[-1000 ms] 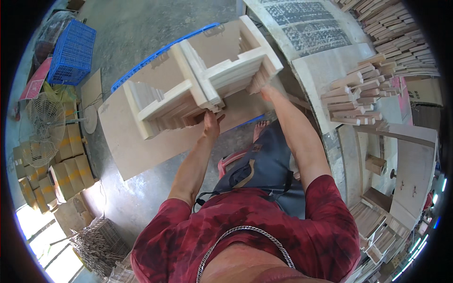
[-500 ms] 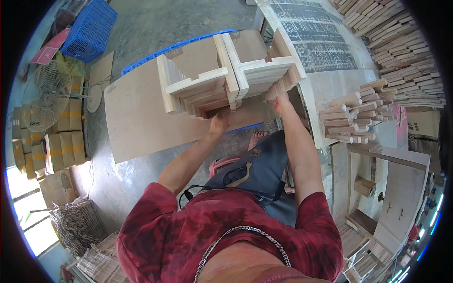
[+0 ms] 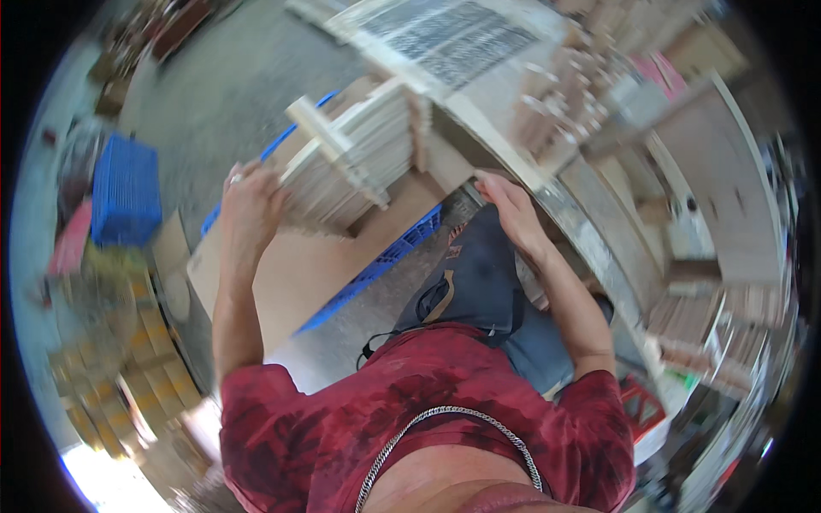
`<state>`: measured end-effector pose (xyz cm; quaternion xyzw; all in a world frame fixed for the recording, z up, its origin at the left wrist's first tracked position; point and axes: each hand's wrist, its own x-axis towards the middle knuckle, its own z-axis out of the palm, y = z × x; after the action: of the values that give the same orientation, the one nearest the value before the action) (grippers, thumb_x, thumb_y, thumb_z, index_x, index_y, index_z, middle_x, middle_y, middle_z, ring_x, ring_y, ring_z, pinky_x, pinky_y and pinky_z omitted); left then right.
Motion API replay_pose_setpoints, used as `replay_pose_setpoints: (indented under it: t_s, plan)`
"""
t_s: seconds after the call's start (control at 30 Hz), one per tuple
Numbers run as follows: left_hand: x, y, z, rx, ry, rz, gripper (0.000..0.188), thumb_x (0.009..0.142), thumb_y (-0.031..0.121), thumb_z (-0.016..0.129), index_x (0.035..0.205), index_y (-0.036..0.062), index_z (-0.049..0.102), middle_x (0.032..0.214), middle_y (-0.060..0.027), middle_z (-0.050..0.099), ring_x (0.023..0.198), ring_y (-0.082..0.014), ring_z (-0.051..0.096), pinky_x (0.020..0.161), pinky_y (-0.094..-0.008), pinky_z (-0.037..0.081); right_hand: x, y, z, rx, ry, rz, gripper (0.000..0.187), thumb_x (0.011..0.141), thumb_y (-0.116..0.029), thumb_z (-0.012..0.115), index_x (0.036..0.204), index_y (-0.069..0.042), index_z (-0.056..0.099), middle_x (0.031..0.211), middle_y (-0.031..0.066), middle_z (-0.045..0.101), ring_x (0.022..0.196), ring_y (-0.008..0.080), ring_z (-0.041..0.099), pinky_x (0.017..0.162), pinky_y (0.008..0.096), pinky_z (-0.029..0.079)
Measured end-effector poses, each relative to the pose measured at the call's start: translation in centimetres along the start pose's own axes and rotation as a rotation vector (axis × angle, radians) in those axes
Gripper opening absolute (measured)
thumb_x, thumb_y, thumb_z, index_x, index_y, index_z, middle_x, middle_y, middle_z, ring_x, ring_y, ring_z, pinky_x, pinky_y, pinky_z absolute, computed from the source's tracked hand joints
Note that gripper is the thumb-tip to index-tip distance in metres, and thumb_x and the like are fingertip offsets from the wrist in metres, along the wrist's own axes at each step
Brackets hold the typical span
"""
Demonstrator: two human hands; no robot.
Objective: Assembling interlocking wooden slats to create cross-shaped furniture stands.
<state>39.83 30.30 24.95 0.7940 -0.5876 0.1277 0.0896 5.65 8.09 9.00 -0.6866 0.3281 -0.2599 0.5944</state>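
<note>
A stack of pale wooden frames (image 3: 376, 128), with crossing bars, stands on a thin brown sheet (image 3: 295, 269). My left hand (image 3: 251, 205) is at the left end of the stack, its fingers curled over that end; motion blurs the exact grip. To the right, my right hand (image 3: 511, 209) is off the stack. Its fingers are stretched toward the sheet's right corner, close beside the worktable, and I see nothing held in it. Under the sheet shows a blue plastic crate (image 3: 398, 250).
Along my right runs a long worktable (image 3: 590, 248), with a bundle of wooden sticks (image 3: 560, 98) on it. A blue crate (image 3: 126, 188) stands on the floor at far left, above several stacked brown cartons (image 3: 154, 368). My dark apron (image 3: 470, 282) hangs close to the sheet.
My view has turned to the right. My left hand has gone from under the stack's near side to its left end. My right hand has come away from the stack's right end.
</note>
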Motion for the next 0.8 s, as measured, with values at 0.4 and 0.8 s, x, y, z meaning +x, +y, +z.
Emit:
replay_pose_setpoints:
  t_s: [0.4,0.8]
  plan:
    - [0.3,12.8,-7.9,-0.911,0.451,-0.111,0.018,0.097,0.004,0.06,0.109,-0.0008,0.072,0.103,-0.0094,0.073,0.093,-0.0142,0.066,0.088,-0.0298,0.051,-32.0,-17.1,-12.5,-0.884,0.677,-0.137,0.022,0.091,-0.01,0.067,0.112,-0.004,0.07,0.102,0.0159,0.069,0.092,0.0302,0.067,0.082,0.0394,0.054]
    - [1.1,38.4,3.2,-1.637,-1.399,0.291,0.031,0.103,0.018,0.055,0.123,-0.0057,0.055,0.099,-0.0126,0.071,0.094,-0.0207,0.069,0.087,-0.034,0.055,-43.1,-11.8,-37.4,-1.509,0.695,0.532,0.026,0.08,-0.015,0.07,0.105,-0.009,0.075,0.102,0.0138,0.073,0.107,0.0364,0.062,0.095,0.0465,0.05]
